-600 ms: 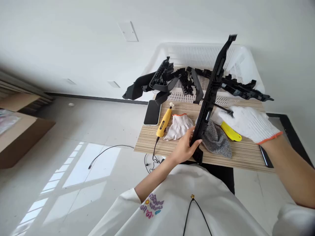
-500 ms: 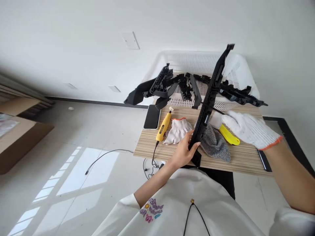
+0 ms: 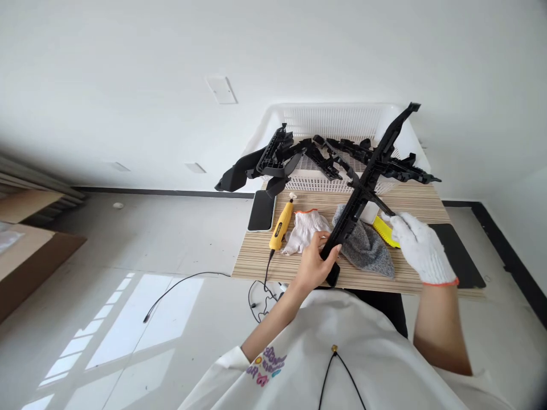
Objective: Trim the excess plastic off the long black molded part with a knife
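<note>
- Gripping the near end of the long black part (image 3: pixel 363 188), the bare left hand (image 3: pixel 314 265) is closed round it at the worktop's (image 3: pixel 265 256) near edge; the part slants up and away, its far tip above the right far corner of the white basket (image 3: pixel 337 117)
- the gloved right hand (image 3: pixel 416 247) pinches a thin black tool (image 3: pixel 382 205), fingers closed on it, its tip against the part's middle
- risks, as I judge them: held at one end only, the part could twist or swing into the heaped black pieces (image 3: pixel 277 156) in the basket; the tool tip could skid off towards the ungloved left hand; a loosened grip at the near edge could send the part to the floor
- against the earlier frame: the part leans further right and lower; the right hand has drawn nearer the body; the tool remains on the part
</note>
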`<control>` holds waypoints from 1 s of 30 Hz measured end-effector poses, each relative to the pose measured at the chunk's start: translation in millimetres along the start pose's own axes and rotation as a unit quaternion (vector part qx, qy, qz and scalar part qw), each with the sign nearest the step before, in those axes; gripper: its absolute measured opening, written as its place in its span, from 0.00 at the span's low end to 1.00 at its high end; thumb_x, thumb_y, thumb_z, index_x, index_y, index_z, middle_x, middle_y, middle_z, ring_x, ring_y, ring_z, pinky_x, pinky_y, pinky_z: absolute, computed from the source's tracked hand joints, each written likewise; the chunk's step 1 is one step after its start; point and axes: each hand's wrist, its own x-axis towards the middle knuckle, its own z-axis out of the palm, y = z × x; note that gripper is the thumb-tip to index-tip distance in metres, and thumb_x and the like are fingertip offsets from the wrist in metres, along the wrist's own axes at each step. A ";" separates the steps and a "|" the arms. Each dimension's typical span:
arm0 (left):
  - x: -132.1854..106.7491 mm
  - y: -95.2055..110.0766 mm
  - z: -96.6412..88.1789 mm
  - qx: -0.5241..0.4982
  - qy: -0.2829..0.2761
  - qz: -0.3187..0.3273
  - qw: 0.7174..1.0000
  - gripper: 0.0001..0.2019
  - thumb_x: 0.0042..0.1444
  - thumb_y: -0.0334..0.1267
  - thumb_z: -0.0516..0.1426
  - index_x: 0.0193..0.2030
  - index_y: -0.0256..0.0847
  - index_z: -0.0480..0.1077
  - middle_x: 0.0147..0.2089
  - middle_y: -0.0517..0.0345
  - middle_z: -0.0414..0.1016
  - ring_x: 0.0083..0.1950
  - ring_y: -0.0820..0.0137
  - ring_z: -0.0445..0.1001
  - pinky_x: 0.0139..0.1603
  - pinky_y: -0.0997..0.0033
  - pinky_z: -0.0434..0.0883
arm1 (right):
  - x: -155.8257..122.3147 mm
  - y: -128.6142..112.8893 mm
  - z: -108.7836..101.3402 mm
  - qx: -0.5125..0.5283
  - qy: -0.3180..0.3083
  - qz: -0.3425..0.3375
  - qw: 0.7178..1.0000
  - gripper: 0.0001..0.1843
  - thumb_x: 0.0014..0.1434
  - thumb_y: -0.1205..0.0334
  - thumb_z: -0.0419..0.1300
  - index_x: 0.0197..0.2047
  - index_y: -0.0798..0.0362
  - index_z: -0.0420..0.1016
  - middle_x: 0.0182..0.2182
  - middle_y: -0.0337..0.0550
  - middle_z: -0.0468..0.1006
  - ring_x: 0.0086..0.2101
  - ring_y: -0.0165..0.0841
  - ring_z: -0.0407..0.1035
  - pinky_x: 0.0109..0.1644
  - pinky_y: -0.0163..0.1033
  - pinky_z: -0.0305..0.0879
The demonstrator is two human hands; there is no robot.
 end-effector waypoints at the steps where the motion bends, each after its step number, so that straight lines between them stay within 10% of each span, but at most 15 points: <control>1: 0.0 -0.5 -0.7 0.002 -0.002 0.004 1.000 0.19 0.63 0.56 0.58 0.52 0.49 0.61 0.44 0.55 0.81 0.32 0.64 0.82 0.38 0.61 0.77 | -1.0 -5.1 0.5 -0.002 0.013 0.004 1.000 0.28 0.70 0.59 0.36 0.63 0.49 0.70 0.51 0.51 0.80 0.47 0.42 0.77 0.45 0.44 0.72; 10: -3.9 -5.8 -1.2 -0.055 0.057 0.054 0.995 0.17 0.67 0.51 0.54 0.54 0.45 0.59 0.45 0.55 0.78 0.23 0.73 0.75 0.30 0.67 0.75 | 28.6 -51.5 -7.9 -0.031 0.052 -0.025 0.998 0.28 0.73 0.56 0.37 0.64 0.49 0.71 0.62 0.49 0.73 0.42 0.41 0.76 0.42 0.42 0.65; 17: -3.8 -12.7 0.3 -0.095 0.131 0.072 0.984 0.12 0.66 0.43 0.55 0.50 0.44 0.58 0.41 0.61 0.73 0.20 0.78 0.72 0.24 0.74 0.71 | 45.1 -80.1 -21.6 0.060 0.046 0.047 0.996 0.29 0.73 0.44 0.39 0.59 0.44 0.76 0.46 0.48 0.82 0.40 0.40 0.75 0.38 0.39 0.59; 30: -11.1 -3.2 3.3 -0.086 0.078 0.087 0.989 0.13 0.67 0.46 0.55 0.53 0.43 0.60 0.44 0.59 0.74 0.23 0.77 0.73 0.28 0.72 0.72 | 21.7 -50.8 -18.3 -0.018 0.080 -0.035 0.996 0.25 0.71 0.58 0.44 0.63 0.47 0.73 0.60 0.50 0.75 0.46 0.42 0.75 0.44 0.41 0.63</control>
